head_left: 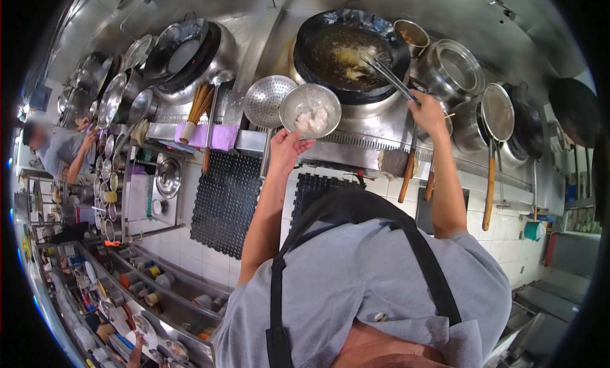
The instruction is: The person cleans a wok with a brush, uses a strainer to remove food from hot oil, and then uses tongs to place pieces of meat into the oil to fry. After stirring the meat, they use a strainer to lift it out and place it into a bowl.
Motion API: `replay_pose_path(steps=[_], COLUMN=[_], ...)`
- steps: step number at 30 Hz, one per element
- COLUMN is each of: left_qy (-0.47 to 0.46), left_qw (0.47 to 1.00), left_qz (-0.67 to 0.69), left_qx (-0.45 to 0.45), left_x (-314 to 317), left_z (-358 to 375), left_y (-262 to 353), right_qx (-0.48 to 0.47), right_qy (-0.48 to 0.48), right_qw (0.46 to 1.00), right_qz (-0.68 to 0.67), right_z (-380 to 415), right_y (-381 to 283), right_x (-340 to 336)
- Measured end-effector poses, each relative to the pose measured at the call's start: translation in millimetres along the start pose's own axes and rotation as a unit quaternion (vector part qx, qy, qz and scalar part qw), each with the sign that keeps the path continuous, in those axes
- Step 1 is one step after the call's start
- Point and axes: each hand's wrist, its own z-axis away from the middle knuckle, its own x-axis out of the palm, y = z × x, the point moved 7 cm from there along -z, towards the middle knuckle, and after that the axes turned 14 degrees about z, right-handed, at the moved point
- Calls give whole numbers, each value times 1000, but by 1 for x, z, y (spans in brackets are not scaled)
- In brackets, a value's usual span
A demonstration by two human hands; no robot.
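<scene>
My left hand (293, 147) grips the near rim of a metal bowl (292, 117) that holds pale, whitish pieces (313, 119). In my right hand (427, 112) are long metal tongs (397, 81), their tips reaching into a large black wok (308, 40). Dark oil in the wok bubbles around light yellowish food (351, 58) near the tong tips. A perforated metal strainer (264, 101) lies just left of the bowl, its handle toward me.
A second wok (181, 53) and a bamboo brush (199, 107) are at the left. Metal pots (454, 66) and a wooden-handled strainer (497, 112) stand to the right. Another person (60, 149) is at the far left; another person's hand (137, 344) shows at lower left.
</scene>
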Motion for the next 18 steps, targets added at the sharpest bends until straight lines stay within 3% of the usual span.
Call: replay_pose_path(steps=[3, 4, 7, 10, 13, 18], left_qy=[14, 14, -3, -15, -14, 7], left_qw=[999, 999, 994, 991, 990, 993], left_qz=[-26, -42, -96, -126, -126, -106], left_qx=[16, 24, 42, 52, 55, 47], left_x=[1, 1, 2, 7, 10, 9], left_z=[3, 2, -3, -6, -10, -11], left_y=[5, 6, 6, 9, 10, 8], right_qx=[-67, -93, -188, -198, -208, -168], right_qy=[-20, -93, -123, -146, -76, -78], right_qw=[997, 991, 972, 962, 969, 982], right_qz=[19, 32, 67, 120, 108, 48], right_z=[27, 36, 66, 77, 78, 74], right_y=[-36, -55, -87, -104, -104, -97], right_x=[-31, -37, -27, -5, -14, -43])
